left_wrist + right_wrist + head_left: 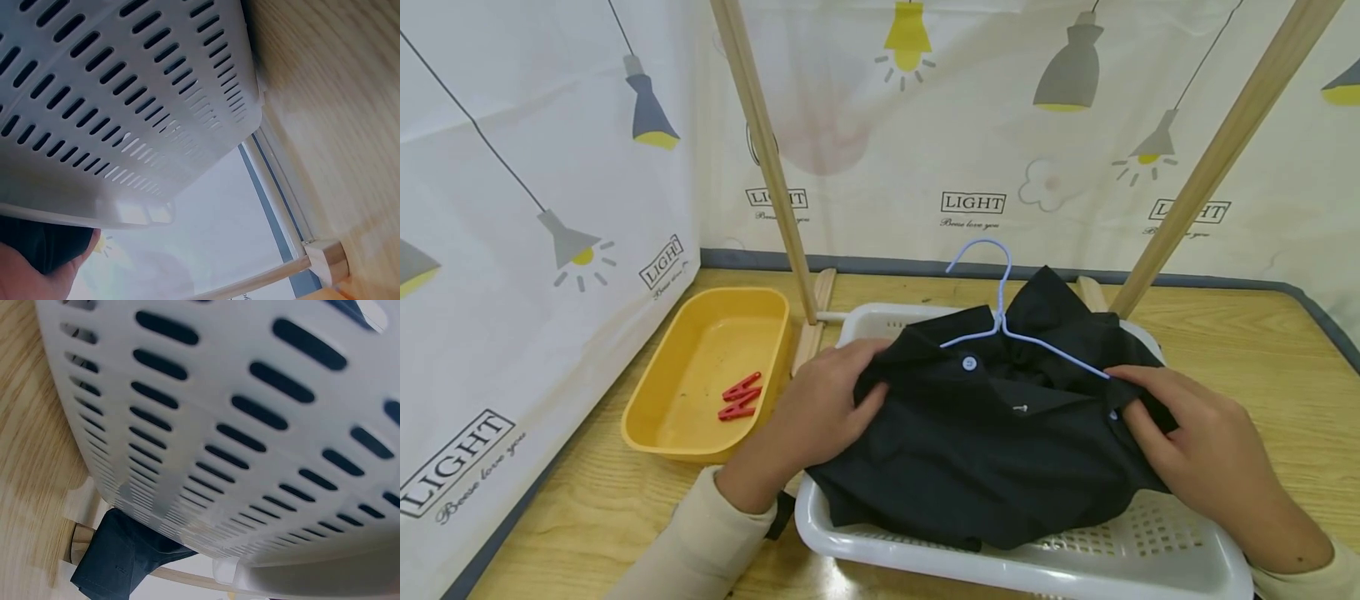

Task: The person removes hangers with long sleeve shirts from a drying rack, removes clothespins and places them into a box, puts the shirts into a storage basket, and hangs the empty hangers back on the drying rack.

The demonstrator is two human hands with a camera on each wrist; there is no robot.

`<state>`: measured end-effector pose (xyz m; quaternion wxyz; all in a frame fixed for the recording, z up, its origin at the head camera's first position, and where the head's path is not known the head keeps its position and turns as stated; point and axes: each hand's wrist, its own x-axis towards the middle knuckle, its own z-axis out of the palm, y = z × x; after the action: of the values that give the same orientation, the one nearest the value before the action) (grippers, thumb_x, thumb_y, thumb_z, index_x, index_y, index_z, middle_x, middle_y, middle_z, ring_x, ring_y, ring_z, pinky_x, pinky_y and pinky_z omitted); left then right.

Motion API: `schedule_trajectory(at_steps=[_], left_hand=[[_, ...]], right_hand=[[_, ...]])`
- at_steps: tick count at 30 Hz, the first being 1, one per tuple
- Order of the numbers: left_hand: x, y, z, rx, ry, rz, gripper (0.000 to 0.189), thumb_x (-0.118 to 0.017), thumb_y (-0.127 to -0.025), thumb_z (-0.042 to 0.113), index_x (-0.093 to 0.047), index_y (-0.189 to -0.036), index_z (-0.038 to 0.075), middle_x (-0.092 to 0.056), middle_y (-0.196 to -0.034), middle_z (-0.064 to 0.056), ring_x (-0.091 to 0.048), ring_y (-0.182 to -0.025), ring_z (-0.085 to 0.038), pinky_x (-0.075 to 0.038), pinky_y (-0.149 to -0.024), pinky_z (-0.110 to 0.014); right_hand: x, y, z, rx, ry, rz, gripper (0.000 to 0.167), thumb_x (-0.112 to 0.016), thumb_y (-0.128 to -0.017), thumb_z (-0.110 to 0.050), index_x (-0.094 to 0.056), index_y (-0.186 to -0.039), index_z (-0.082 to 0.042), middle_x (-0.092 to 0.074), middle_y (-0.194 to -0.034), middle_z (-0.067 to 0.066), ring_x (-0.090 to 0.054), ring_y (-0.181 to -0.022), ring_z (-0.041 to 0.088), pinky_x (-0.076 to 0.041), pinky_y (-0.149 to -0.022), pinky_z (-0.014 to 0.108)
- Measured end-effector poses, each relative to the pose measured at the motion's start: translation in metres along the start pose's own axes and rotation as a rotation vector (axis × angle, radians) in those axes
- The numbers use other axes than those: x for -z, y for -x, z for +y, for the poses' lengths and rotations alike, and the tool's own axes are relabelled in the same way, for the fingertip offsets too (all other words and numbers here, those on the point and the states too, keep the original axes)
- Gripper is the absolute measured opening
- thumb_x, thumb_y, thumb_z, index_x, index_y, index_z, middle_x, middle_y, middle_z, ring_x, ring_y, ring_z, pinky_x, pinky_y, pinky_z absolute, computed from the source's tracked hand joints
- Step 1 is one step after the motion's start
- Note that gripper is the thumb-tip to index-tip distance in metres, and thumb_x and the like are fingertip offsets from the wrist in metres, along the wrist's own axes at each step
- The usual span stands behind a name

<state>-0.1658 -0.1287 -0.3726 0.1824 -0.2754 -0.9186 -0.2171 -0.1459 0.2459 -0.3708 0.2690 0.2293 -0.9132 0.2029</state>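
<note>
A black shirt (985, 467) with light buttons lies over a white slotted basket (865, 543). A light-blue hanger (1003, 292) sits in its neck opening, hook upward, one arm inside the left side and the other running over the cloth toward the right shoulder. My left hand (823, 404) grips the shirt's left shoulder, thumb in front. The right hand (1213, 442) pinches the cloth near the hanger's right tip. In the left wrist view, the left hand (28, 275) shows below the basket rim, with black cloth in it. Basket slots fill most of the right wrist view, with a dark sleeve (115, 559) hanging beyond.
A yellow tray (707, 333) with red clothespins (741, 396) stands left of the basket. Two wooden poles (767, 158) rise behind, joined low down by a pale bar (831, 317). A lamp-printed curtain (880, 150) closes off the back and left of the wooden table (1277, 358).
</note>
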Motion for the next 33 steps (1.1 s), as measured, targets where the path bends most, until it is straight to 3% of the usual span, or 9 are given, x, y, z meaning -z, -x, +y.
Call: schedule_trajectory(at_steps=[13,19,26,33], left_hand=[[-0.001,0.0,-0.002,0.029,0.002,0.027,0.039,-0.072,-0.091,0.017,-0.061,-0.127,0.007,-0.072,-0.12,-0.007,-0.07,-0.099,-0.023,-0.056,-0.091,-0.04],[0.0,-0.001,-0.007,0.045,0.099,-0.023,0.041,-0.072,-0.091,0.014,-0.057,-0.129,0.009,-0.071,-0.118,-0.005,-0.068,-0.102,-0.021,-0.055,-0.095,-0.04],[0.003,-0.002,-0.008,0.049,0.15,-0.049,0.05,-0.071,-0.09,0.011,-0.048,-0.134,0.006,-0.068,-0.12,-0.01,-0.066,-0.1,-0.025,-0.054,-0.096,-0.043],[0.006,-0.002,-0.011,0.022,0.172,-0.081,0.047,-0.071,-0.089,0.011,-0.058,-0.133,0.002,-0.068,-0.127,-0.011,-0.065,-0.115,-0.025,-0.05,-0.104,-0.043]], right_hand=[[-0.003,-0.001,0.0,-0.008,0.01,-0.004,0.037,-0.068,-0.079,0.0,-0.07,-0.114,-0.012,-0.074,-0.103,0.014,-0.048,-0.06,0.003,-0.037,-0.053,0.014],[-0.003,0.0,0.0,-0.009,-0.011,-0.005,0.037,-0.066,-0.081,0.003,-0.07,-0.115,-0.011,-0.073,-0.104,0.015,-0.043,-0.057,-0.001,-0.034,-0.051,0.014],[-0.002,-0.001,0.0,0.005,-0.003,0.008,0.037,-0.066,-0.081,0.003,-0.07,-0.115,-0.011,-0.074,-0.104,0.014,-0.05,-0.061,0.005,-0.038,-0.053,0.014],[-0.001,0.0,0.001,0.026,0.003,0.045,0.037,-0.065,-0.079,0.003,-0.071,-0.113,-0.009,-0.074,-0.103,0.013,-0.057,-0.062,0.008,-0.044,-0.056,0.016]])
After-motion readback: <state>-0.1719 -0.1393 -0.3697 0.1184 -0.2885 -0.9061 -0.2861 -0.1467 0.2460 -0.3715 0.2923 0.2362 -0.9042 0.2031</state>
